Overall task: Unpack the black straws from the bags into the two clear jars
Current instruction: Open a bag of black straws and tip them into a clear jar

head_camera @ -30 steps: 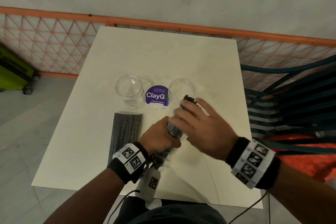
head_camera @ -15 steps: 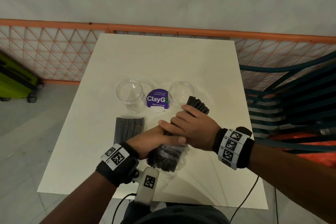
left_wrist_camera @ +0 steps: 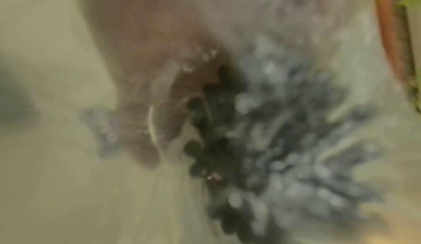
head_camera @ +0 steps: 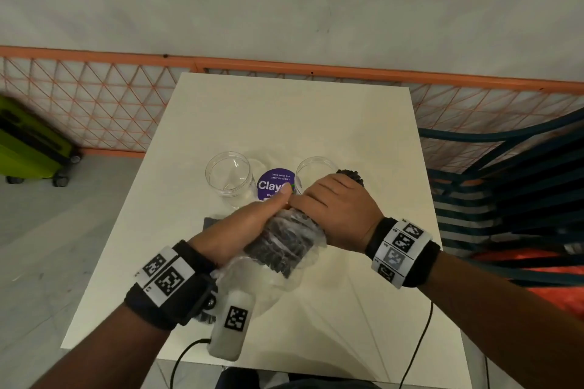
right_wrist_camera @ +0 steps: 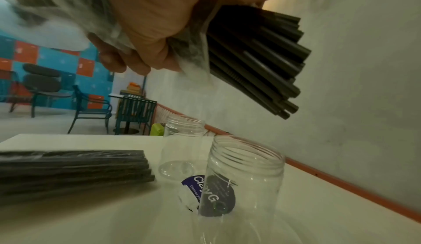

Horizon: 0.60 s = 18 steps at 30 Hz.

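The straw bundle (head_camera: 286, 241) had been lifted higher above the table (head_camera: 363, 123), gripped inside its clear bag (head_camera: 316, 238) by both the left hand (head_camera: 249, 227) and the right hand (head_camera: 343, 208), near the right-hand jar (head_camera: 313, 169).

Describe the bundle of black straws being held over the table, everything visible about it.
The bundle of black straws is a thick sheaf of thin, matte, plastic-looking tubes, tilted, half out of a crinkled clear bag. Its bare end fans out past the right hand, above and near the nearer clear jar, not inside it. The right hand grips the bundle around its middle; the left hand holds the bagged end. The left wrist view is blurred.
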Each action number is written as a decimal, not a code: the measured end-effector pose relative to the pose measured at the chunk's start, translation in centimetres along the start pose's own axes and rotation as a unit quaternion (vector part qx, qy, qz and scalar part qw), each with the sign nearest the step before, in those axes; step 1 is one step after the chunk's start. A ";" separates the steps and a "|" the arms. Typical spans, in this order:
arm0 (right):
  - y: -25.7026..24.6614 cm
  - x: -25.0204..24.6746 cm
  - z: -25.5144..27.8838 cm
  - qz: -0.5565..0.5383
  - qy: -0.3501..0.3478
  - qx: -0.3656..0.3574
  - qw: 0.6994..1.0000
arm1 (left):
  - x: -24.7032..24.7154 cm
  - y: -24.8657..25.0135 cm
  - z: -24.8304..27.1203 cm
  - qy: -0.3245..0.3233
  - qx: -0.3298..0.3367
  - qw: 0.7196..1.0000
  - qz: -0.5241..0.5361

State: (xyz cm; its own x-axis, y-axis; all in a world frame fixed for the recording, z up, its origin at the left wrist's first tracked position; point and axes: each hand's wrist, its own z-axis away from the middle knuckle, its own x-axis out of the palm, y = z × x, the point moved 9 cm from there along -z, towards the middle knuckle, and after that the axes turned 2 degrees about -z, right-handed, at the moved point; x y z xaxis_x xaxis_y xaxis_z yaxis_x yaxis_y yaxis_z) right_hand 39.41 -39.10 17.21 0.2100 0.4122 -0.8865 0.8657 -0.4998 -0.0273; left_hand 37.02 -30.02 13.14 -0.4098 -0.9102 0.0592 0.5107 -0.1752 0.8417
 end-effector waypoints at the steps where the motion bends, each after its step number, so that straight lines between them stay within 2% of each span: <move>1: 0.8 -0.1 0.0 -0.003 -0.002 0.024 1.000 | -0.2 -0.2 0.1 0.003 -0.018 0.997 0.081; 2: 1.7 -0.2 0.1 -0.009 -0.006 0.054 0.998 | -0.2 -0.1 0.3 -0.004 -0.024 0.986 0.164; 4: 4.2 -0.4 0.7 -0.040 -0.012 0.135 0.990 | -0.7 0.4 0.5 -0.018 0.000 0.966 0.257; 6: 7.5 -0.8 1.5 -0.093 -0.017 0.265 0.960 | -1.8 0.5 0.2 0.006 0.031 0.971 0.238; 7: 9.4 -0.9 2.2 -0.135 -0.007 0.352 0.926 | -2.7 0.2 0.1 0.049 0.037 0.978 0.199; 8: 11.4 -0.9 3.3 -0.211 0.038 0.443 0.871 | -3.4 -0.2 0.1 0.091 0.036 0.981 0.167; 9: 12.9 -1.0 4.0 -0.316 0.112 0.507 0.794 | -4.1 -0.7 0.3 0.131 0.038 0.982 0.127; 10: 13.9 -0.8 4.4 -0.402 0.191 0.542 0.713 | -4.4 -1.1 0.6 0.159 0.042 0.983 0.087; 11: 14.7 -0.8 4.5 -0.452 0.256 0.554 0.650 | -4.4 -1.8 0.9 0.169 0.042 0.983 0.052; 12: 15.4 -0.7 4.4 -0.475 0.304 0.560 0.608 | -4.2 -2.6 1.2 0.168 0.040 0.985 0.025; 13: 15.9 -0.5 4.1 -0.493 0.337 0.560 0.575 | -3.8 -3.6 1.6 0.163 0.032 0.986 0.013; 15: 16.4 0.6 3.4 -0.516 0.369 0.557 0.536 | -3.4 -5.4 2.5 0.160 0.011 0.987 0.008; 18: 16.4 3.4 2.8 -0.525 0.342 0.568 0.533 | -3.3 -8.3 3.8 0.167 -0.012 0.986 0.010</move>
State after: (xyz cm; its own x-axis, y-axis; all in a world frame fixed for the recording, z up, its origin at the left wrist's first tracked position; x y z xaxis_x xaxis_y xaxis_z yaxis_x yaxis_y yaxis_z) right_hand 53.07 -48.10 12.47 0.3332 0.9063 0.2598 -0.0824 0.3025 -0.9496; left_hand 31.25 -24.12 8.02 -0.1292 -0.9857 -0.1079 0.5361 -0.1610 0.8287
